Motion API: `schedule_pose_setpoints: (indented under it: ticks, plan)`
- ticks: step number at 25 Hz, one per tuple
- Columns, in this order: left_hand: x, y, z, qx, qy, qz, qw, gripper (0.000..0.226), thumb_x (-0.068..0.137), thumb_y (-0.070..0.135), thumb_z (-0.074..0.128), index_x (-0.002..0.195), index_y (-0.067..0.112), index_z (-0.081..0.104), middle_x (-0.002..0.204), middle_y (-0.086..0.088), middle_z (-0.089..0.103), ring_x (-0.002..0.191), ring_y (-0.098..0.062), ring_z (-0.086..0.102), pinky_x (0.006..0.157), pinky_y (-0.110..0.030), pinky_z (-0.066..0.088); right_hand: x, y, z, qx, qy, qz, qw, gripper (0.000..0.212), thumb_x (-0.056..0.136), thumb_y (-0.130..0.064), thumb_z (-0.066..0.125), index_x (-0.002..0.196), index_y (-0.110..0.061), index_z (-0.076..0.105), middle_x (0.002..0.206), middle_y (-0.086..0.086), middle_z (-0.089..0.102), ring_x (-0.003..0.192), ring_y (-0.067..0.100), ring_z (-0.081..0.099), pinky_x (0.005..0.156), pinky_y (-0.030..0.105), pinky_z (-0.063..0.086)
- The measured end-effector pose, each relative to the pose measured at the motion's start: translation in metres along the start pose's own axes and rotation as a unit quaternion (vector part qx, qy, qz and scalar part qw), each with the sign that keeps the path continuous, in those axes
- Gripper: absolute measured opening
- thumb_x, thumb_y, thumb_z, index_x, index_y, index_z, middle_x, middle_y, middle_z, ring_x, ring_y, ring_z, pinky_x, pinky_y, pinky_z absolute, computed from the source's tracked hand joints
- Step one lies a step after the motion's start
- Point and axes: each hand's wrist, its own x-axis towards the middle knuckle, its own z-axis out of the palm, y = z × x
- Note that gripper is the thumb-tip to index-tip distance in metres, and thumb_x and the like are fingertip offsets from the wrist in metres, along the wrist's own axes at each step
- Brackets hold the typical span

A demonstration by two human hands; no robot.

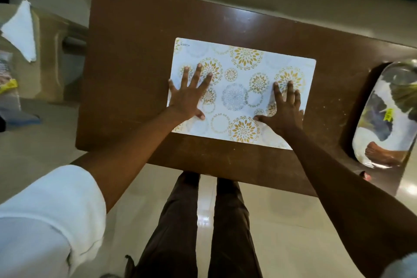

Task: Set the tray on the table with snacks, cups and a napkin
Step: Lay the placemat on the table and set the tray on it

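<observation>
Placemat (241, 92) lies mid-table (135, 52), left hand (187, 97) and right hand (285, 108) both pressed flat on it, fingers spread, gripping nothing. Shiny steel tray (383, 88) sits at the table's right end.

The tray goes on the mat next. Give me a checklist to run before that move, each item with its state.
1. The placemat lies flat on the table: ok.
2. Mat free of hands: not ok, left hand and right hand both press flat on it.
3. Hands holding nothing: ok.
4. The tray sits unobstructed at the table's right end: ok.
5. Tray empty: cannot tell, reflections cover it.
6. The napkin is ready: ok, off the table at left.
</observation>
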Motion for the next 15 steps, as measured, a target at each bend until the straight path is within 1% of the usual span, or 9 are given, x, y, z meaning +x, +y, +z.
schedule_pose_setpoints:
  ticks: [3,7,15]
  plan:
    - [0.001,0.009,-0.003,0.007,0.002,0.004,1.000,0.145,0.057,0.074,0.081,0.160,0.034,-0.013,0.169,-0.006,-0.021,0.155,-0.045,-0.009,0.107,-0.082,0.019,0.001,0.007,-0.004,-0.001,-0.012,0.003,1.000,0.131,0.067,-0.075,0.077,0.162,-0.042,-0.005,0.172,0.000,-0.019,0.158,0.037,-0.010,0.113,0.079,0.017]
    - [0.007,0.011,-0.004,0.003,-0.010,0.007,1.000,0.144,0.058,0.073,0.080,0.159,0.036,-0.015,0.168,-0.005,-0.025,0.155,-0.043,-0.013,0.109,-0.081,0.016,0.001,0.013,-0.006,-0.002,-0.008,0.006,1.000,0.131,0.066,-0.076,0.077,0.164,-0.039,-0.003,0.172,0.002,-0.019,0.158,0.038,-0.011,0.115,0.077,0.019]
    - [0.011,0.012,-0.006,0.001,-0.006,0.015,1.000,0.143,0.059,0.074,0.080,0.159,0.036,-0.015,0.167,-0.004,-0.028,0.155,-0.042,-0.016,0.111,-0.080,0.015,-0.002,0.015,-0.005,0.023,-0.005,0.011,1.000,0.129,0.069,-0.076,0.076,0.163,-0.040,-0.006,0.171,-0.002,-0.024,0.158,0.035,-0.015,0.116,0.077,0.012]
